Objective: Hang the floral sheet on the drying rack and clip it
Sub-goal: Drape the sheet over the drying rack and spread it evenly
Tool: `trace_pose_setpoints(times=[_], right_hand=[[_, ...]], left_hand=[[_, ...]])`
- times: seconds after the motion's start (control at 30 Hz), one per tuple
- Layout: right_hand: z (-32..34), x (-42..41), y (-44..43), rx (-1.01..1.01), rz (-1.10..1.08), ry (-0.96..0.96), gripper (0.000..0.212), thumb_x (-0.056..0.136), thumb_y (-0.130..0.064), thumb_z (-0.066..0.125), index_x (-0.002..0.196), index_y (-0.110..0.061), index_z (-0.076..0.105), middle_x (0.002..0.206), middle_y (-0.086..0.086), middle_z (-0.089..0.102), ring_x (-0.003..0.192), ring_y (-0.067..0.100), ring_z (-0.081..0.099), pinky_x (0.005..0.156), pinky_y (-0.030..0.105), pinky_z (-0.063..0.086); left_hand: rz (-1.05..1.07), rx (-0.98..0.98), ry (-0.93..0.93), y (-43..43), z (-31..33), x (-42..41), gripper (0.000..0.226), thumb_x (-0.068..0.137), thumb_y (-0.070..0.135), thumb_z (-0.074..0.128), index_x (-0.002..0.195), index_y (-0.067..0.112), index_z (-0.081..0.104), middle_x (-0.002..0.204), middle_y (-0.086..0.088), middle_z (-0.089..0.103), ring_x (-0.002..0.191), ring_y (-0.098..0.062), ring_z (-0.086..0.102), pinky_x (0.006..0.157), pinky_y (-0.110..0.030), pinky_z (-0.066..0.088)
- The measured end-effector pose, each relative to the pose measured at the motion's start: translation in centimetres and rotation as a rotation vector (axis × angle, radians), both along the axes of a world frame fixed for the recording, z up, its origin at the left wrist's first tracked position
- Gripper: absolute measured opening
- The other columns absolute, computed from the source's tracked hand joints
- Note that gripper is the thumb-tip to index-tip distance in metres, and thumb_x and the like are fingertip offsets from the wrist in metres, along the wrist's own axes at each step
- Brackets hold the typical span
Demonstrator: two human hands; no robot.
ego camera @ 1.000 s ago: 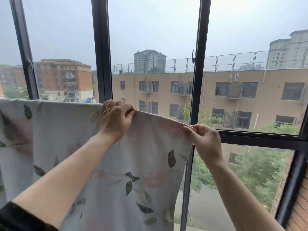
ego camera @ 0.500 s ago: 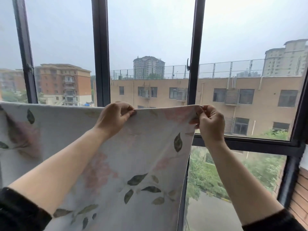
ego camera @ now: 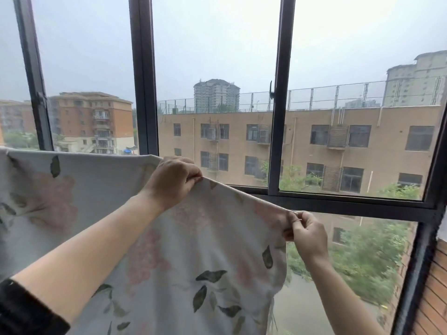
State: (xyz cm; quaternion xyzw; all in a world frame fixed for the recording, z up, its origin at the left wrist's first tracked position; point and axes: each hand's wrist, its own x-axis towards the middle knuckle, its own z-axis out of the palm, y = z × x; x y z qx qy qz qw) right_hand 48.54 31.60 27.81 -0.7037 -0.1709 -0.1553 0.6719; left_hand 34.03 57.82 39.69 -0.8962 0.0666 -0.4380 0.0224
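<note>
The floral sheet [ego camera: 101,213], pale with pink flowers and dark green leaves, hangs spread in front of the window, its top edge level on the left. My left hand [ego camera: 173,181] grips the top edge near the middle. My right hand [ego camera: 306,236] pinches the sheet's right corner, lower than the left hand, so the edge slopes down to the right. The drying rack is hidden behind the cloth. No clip is in view.
Dark window frames [ego camera: 142,76] stand right behind the sheet, with a latch [ego camera: 271,91] on the middle upright. A brick wall [ego camera: 433,298] closes the lower right. Buildings and trees lie outside.
My right hand has dropped and moved right with the sheet's corner, so the top edge now slopes down. My left hand keeps its grip near the same place.
</note>
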Motion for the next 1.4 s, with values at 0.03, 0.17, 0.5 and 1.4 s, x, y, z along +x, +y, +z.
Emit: trace_pose_setpoints(times=[0.03,0.17,0.5,1.4], right_hand=[[-1.5,-0.1,0.3,-0.002,0.012,0.037,0.018,0.096,-0.011,0.056,0.080,-0.010,0.064,0.064,0.007,0.066,0.049,0.012,0.064,0.056,0.037,0.058],[-6.4,-0.8,2.1,0.008,0.109,0.196,0.018,0.096,-0.010,0.056,0.080,-0.007,0.065,0.070,0.013,0.070,0.057,0.021,0.068,0.056,0.035,0.057],[-10.9,-4.6,3.6,0.128,0.327,0.252,0.007,0.091,-0.006,0.063,0.086,-0.006,0.067,0.061,0.009,0.063,0.047,0.019,0.048,0.042,0.024,0.040],[1.3,4.6,-2.1,-0.015,-0.217,0.001,0.013,0.095,-0.025,0.058,0.090,-0.014,0.064,0.076,0.000,0.062,0.070,0.019,0.054,0.065,0.029,0.040]], left_hand=[[0.007,0.024,0.028,-0.1,-0.1,0.2,0.007,0.081,0.011,0.071,0.080,0.016,0.075,0.077,0.005,0.070,0.074,-0.022,0.062,0.083,-0.039,0.048],[0.061,0.133,0.111,-0.6,-0.7,0.6,0.010,0.080,0.011,0.071,0.074,0.018,0.075,0.077,0.006,0.071,0.077,-0.020,0.062,0.090,-0.033,0.038],[0.057,0.321,0.164,0.1,-2.6,0.8,0.014,0.073,0.013,0.060,0.069,0.019,0.072,0.070,0.005,0.068,0.073,-0.025,0.064,0.093,-0.031,0.030],[0.073,0.007,0.120,-3.4,-3.1,2.9,0.015,0.089,0.019,0.057,0.084,0.013,0.070,0.083,-0.003,0.069,0.078,-0.031,0.064,0.070,-0.037,0.050]])
